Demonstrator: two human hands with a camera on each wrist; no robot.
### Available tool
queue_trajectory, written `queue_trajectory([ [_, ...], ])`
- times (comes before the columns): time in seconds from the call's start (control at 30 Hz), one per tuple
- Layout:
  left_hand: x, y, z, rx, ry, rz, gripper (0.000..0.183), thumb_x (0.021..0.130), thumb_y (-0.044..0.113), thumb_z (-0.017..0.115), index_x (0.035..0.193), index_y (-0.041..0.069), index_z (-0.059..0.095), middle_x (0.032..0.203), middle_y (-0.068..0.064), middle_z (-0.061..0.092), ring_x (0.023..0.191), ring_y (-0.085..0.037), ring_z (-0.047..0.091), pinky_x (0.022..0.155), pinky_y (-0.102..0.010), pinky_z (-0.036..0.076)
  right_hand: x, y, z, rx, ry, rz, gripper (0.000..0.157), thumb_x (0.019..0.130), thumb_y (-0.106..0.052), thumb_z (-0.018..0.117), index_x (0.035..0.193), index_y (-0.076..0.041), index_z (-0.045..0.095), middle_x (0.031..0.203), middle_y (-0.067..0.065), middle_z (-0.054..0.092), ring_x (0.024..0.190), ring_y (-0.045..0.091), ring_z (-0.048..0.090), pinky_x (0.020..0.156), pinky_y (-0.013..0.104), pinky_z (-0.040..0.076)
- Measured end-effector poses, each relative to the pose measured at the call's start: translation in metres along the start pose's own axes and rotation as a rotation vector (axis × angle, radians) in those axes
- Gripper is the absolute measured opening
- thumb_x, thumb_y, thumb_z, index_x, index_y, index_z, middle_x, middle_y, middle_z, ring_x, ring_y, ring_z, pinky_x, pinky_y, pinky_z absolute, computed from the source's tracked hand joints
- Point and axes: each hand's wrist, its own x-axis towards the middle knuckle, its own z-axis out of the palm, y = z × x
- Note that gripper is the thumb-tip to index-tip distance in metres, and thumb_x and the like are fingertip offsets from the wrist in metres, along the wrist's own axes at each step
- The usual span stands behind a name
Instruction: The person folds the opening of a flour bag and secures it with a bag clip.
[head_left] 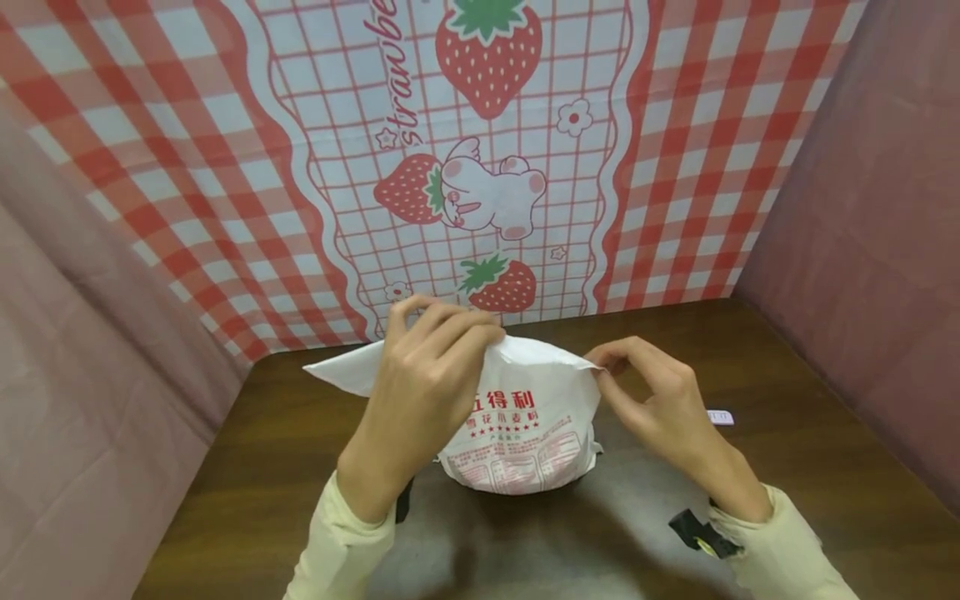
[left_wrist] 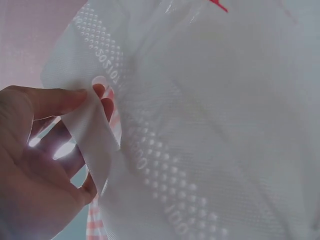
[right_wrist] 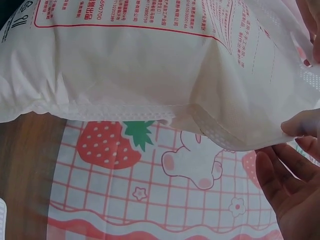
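Note:
A white flour bag [head_left: 517, 417] with red Chinese print stands upright on the table. My left hand [head_left: 431, 375] grips its top edge. In the left wrist view the thumb and fingers of my left hand [left_wrist: 45, 150] pinch the white material beside a cut-out handle slot [left_wrist: 111, 110], and fingertips show through that slot. My right hand [head_left: 660, 400] pinches the top right corner of the bag between thumb and fingers. From the right wrist, my right hand [right_wrist: 295, 175] holds the sealed, dotted edge. A white flap [head_left: 348, 368] sticks out left of my left hand.
Under the bag is a dark brown wooden table [head_left: 247, 500]. A small whitish object [head_left: 720, 417] lies right of my right hand. Behind rises a red-and-white strawberry-print cloth [head_left: 690, 167], with pinkish curtains [head_left: 862, 208] at both sides.

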Motion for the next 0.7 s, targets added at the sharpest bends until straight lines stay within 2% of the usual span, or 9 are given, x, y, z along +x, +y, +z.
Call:
queue_trajectory([
  [0.3, -0.011, 0.001, 0.002, -0.028, 0.067, 0.009, 0.016, 0.082, 0.001, 0.053, 0.085, 0.006, 0.067, 0.093, -0.004, 0.066, 0.089, -0.020, 0.057, 0.088, -0.042, 0.035, 0.004, -0.009, -0.003, -0.007, -0.015, -0.009, 0.025, 0.067, 0.006, 0.066, 0.089, -0.006, 0.062, 0.087, 0.004, 0.062, 0.078, 0.011, 0.055, 0.072, 0.017, 0.042],
  [0.53, -0.020, 0.005, -0.003, -0.024, 0.063, -0.012, 0.018, 0.079, 0.000, 0.050, 0.085, 0.005, 0.066, 0.094, -0.006, 0.065, 0.093, -0.023, 0.056, 0.086, -0.042, 0.036, 0.015, -0.028, -0.003, 0.002, -0.029, -0.007, 0.024, 0.065, 0.010, 0.065, 0.086, -0.002, 0.061, 0.085, 0.005, 0.062, 0.076, 0.013, 0.055, 0.074, 0.013, 0.040],
  [0.7, -0.024, 0.005, -0.008, -0.031, 0.031, -0.040, 0.019, 0.079, 0.002, 0.046, 0.084, 0.005, 0.064, 0.099, -0.008, 0.064, 0.097, -0.024, 0.054, 0.089, -0.043, 0.034, 0.018, -0.033, -0.002, -0.001, -0.062, 0.001, 0.022, 0.066, 0.010, 0.064, 0.085, -0.001, 0.059, 0.087, 0.005, 0.063, 0.079, 0.014, 0.056, 0.075, 0.013, 0.039],
])
